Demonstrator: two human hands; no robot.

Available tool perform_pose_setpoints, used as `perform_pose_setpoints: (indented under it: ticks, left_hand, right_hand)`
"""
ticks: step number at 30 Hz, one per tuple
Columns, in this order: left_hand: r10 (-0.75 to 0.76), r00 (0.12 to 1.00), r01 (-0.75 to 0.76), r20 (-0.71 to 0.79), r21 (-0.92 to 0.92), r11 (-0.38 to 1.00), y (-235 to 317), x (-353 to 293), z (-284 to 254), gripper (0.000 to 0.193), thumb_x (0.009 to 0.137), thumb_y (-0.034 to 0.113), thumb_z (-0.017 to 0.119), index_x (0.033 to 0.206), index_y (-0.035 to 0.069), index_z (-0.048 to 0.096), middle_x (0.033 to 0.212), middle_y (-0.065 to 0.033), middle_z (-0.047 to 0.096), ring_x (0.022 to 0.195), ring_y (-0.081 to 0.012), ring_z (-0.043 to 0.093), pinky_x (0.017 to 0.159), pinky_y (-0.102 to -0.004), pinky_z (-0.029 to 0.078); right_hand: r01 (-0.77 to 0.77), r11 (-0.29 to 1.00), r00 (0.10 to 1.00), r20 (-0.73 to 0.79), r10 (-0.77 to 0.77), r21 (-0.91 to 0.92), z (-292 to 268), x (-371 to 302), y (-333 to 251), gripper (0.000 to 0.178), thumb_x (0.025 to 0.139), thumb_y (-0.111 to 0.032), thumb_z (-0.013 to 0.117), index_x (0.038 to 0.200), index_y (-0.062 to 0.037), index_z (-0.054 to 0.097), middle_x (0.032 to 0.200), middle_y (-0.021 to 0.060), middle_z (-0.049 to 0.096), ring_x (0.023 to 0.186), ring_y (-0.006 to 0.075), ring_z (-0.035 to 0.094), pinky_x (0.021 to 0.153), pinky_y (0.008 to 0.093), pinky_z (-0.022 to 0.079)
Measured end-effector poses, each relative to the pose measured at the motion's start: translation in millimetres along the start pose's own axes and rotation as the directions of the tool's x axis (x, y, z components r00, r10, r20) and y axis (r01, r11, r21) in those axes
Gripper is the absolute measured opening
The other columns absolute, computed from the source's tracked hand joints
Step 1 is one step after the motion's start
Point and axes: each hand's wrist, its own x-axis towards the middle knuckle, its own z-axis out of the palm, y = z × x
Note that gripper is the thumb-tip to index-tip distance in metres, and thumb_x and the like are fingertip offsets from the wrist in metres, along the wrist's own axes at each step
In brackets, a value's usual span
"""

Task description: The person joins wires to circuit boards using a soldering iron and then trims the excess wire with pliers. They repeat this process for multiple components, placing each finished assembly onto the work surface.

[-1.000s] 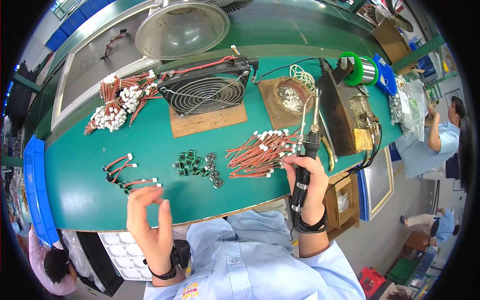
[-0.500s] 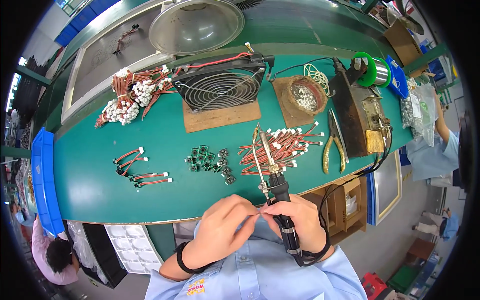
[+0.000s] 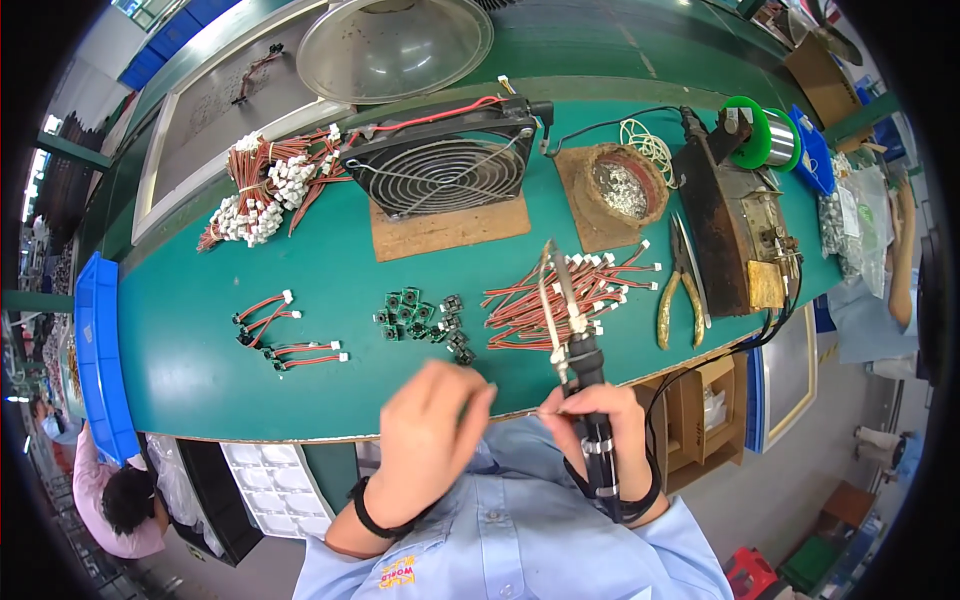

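In my right hand (image 3: 612, 420) is a black-handled soldering iron (image 3: 590, 385), its tip pointing away from me over the table edge. A thin metal tube is fixed along the iron's shaft. My left hand (image 3: 432, 430) hovers at the table's near edge, apart from the right one; motion smears its fingers, and I cannot see anything in it. Beyond the iron lies a pile of red-and-black wire leads (image 3: 530, 310) with white connectors. Small green circuit boards (image 3: 408, 312) and dark square parts (image 3: 455, 325) sit left of it. Farther left are several boards with leads attached (image 3: 290, 345).
A black fan (image 3: 440, 170) stands on a wooden board at the back, beside a bundle of leads (image 3: 260, 190). To the right are a round pot (image 3: 625, 190), pliers (image 3: 680, 285), a dark metal soldering station (image 3: 735, 230) and a green solder spool (image 3: 765, 138). A blue tray (image 3: 105, 360) edges the left.
My hands have come apart: the left lifted away to the left and forward, while the right moved slightly right with the soldering iron.
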Motion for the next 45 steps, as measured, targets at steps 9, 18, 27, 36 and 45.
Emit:
perform_pose_setpoints:
  ticks: [9, 18, 27, 36, 45]
  left_hand:
    - [-0.101, 0.978, 0.167, -0.181, 0.400, 0.901, -8.1, 15.6, 6.6, 0.024, 0.072, 0.003, 0.069, 0.090, 0.000, 0.054, 0.075, -0.0113, 0.054, 0.063, -0.0257, 0.056, 0.055, -0.0337, 0.045]
    - [-0.216, 0.973, 0.229, 0.086, -0.180, 0.957, 4.6, -0.3, -24.0, 0.021, 0.076, -0.004, 0.061, 0.096, -0.001, 0.055, 0.086, -0.0101, 0.057, 0.078, -0.0173, 0.060, 0.062, -0.0288, 0.046]
    - [-0.226, 0.942, 0.306, 0.248, -0.911, 0.276, 10.4, -9.6, -18.3, 0.016, 0.084, 0.007, 0.056, 0.099, 0.001, 0.051, 0.091, -0.0119, 0.055, 0.081, -0.0198, 0.056, 0.066, -0.0302, 0.046]
    - [-0.209, 0.925, 0.342, 0.317, -0.935, 0.093, 2.7, -13.0, -19.3, 0.020, 0.088, 0.012, 0.056, 0.103, 0.001, 0.048, 0.094, -0.0115, 0.052, 0.085, -0.0189, 0.054, 0.070, -0.0313, 0.046]
    - [-0.012, 0.947, 0.317, 0.322, -0.936, -0.156, -11.8, -16.1, -8.5, 0.016, 0.091, 0.012, 0.052, 0.105, 0.004, 0.049, 0.101, -0.0108, 0.051, 0.091, -0.0185, 0.052, 0.077, -0.0319, 0.045]
  right_hand:
    - [-0.055, 0.954, 0.985, -0.140, 0.099, 0.294, -4.5, 1.9, 1.2, 0.041, 0.079, 0.007, 0.062, 0.105, -0.0098, 0.035, 0.082, 0.0108, 0.058, 0.067, 0.0094, 0.054, 0.058, 0.0207, 0.043]
    - [-0.059, 0.949, 0.991, -0.098, 0.094, 0.310, -2.9, 3.9, -5.1, 0.041, 0.079, 0.007, 0.061, 0.105, -0.0106, 0.034, 0.082, 0.0110, 0.058, 0.069, 0.0102, 0.055, 0.058, 0.0216, 0.043]
    - [-0.010, 0.949, 1.000, -0.017, 0.017, 0.315, 10.7, 13.5, -22.3, 0.043, 0.079, 0.008, 0.061, 0.106, -0.0102, 0.032, 0.084, 0.0128, 0.058, 0.072, 0.0126, 0.058, 0.058, 0.0233, 0.046]
    - [0.008, 0.941, 1.000, -0.006, -0.006, 0.339, 17.7, 17.8, -28.4, 0.043, 0.080, 0.009, 0.061, 0.105, -0.0100, 0.031, 0.084, 0.0146, 0.058, 0.073, 0.0140, 0.059, 0.057, 0.0238, 0.048]
    - [0.026, 0.975, 1.000, 0.006, -0.028, 0.219, 23.1, 19.2, -35.0, 0.042, 0.080, 0.010, 0.059, 0.105, -0.0095, 0.031, 0.083, 0.0175, 0.057, 0.066, 0.0173, 0.060, 0.055, 0.0284, 0.051]
